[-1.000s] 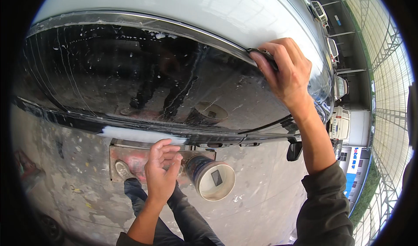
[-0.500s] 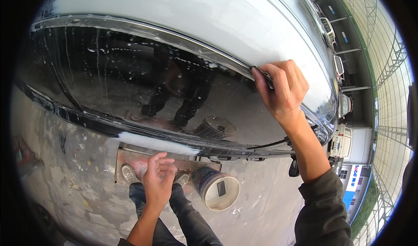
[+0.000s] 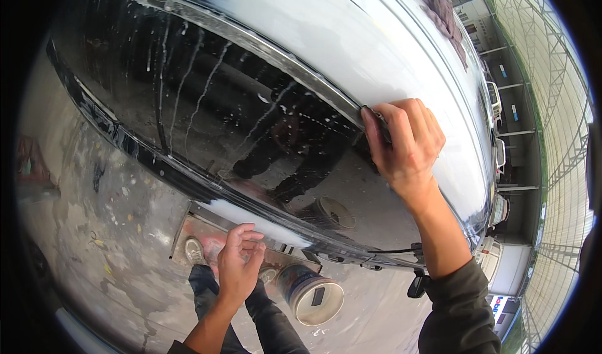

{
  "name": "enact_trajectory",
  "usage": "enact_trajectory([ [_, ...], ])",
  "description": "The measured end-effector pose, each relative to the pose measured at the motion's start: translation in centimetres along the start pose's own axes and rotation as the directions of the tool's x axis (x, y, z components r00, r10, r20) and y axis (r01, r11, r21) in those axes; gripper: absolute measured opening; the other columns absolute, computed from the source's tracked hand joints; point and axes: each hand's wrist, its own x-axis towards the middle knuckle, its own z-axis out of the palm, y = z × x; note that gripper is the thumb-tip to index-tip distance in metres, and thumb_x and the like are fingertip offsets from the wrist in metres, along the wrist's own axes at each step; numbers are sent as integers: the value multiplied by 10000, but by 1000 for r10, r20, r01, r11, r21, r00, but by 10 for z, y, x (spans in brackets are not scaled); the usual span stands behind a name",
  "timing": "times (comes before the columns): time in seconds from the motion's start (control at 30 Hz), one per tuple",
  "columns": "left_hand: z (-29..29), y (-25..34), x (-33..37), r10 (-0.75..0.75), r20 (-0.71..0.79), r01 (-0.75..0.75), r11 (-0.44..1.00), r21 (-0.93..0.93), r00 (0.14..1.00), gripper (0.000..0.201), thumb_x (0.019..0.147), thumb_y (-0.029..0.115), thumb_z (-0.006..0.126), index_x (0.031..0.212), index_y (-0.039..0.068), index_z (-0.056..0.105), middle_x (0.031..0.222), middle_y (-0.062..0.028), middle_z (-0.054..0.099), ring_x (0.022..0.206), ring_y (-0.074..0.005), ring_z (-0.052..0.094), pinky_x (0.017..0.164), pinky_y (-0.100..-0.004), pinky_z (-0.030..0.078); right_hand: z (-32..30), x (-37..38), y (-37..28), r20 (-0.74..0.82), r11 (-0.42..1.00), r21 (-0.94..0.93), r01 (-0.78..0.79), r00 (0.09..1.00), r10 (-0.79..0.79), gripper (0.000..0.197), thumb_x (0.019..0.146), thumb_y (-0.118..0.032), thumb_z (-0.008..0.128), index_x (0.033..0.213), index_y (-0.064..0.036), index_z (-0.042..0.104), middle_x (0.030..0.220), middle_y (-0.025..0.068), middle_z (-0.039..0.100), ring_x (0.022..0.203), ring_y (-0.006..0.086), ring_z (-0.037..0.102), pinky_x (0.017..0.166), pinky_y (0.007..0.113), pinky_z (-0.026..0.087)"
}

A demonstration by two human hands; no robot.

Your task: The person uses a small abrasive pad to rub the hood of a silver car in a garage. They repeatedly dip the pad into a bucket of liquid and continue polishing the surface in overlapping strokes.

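Between the bent fingers and thumb of my right hand is a small dark pad, mostly covered by the hand. I hold it against the trim at the edge of a car's pale whitish roof. Below that edge, the dark side window is wet, with white drips and streaks. My left hand hangs in front of the lower door, fingers loosely curved and apart, with nothing in it. It is near a white patch along the car's lower side.
A bucket stands by my legs, a dark rectangular block inside it. My feet are on a low, red-stained platform. A side mirror sticks out below my right forearm. Crumpled brown cloth lies on the roof.
My view has turned and shifted, so the car slants more steeply and the cloth on the roof shows. My right hand stays at the roof edge with the pad; my left hand stays low and empty.
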Motion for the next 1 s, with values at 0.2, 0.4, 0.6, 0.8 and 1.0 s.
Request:
enact_trajectory([
  [0.2, -34, 3, 13, 14, -39, -16, 998, -59, 999, 444, 984, -74, 633, 1408, -8, 518, 1204, -134, 691, 992, -167, 709, 904, -304, 559, 25, 59, -23, 15, 999, 30, 40, 999, -40, 206, 842, -65, 862, 922, -65, 673, 802, 66, 576, 691, 249, 584, 619, 371, 450],
  [0.4, -70, 12, 25, 52, -141, -68, 992, -108, 989, 434, 967, -21, 707, 1379, 32, 581, 1154, -101, 738, 928, -153, 703, 855, -313, 567, 54, 113, -46, 48, 998, 45, 39, 998, -41, 186, 885, -122, 828, 894, -86, 645, 831, 57, 569, 722, 247, 606, 633, 373, 472],
  [0.6, -104, 23, 38, 38, -171, -65, 986, -151, 985, 403, 990, -43, 658, 1378, 7, 563, 1175, -120, 709, 952, -158, 702, 868, -303, 575, 81, 167, -69, 46, 999, 46, 16, 999, -18, 161, 931, -171, 794, 907, -110, 648, 860, 55, 574, 750, 257, 648, 635, 392, 517],
  [0.8, -121, 18, 39, 27, -169, -62, 977, -205, 985, 401, 965, -71, 670, 1351, 5, 594, 1152, -112, 722, 950, -144, 695, 866, -288, 567, 58, 163, -59, 190, 983, 152, -106, 979, 76, 170, 908, -202, 851, 963, -83, 742, 892, 67, 669, 742, 272, 697, 648, 379, 544],
  [1.0, -136, 18, 44, 7, -166, -45, 974, -222, 986, 377, 976, -58, 639, 1344, 14, 603, 1163, -105, 721, 977, -152, 697, 905, -302, 556, 84, 201, -70, 144, 990, 134, -35, 989, 16, 163, 895, -199, 854, 968, -99, 747, 899, 60, 658, 758, 280, 691, 651, 383, 540],
])
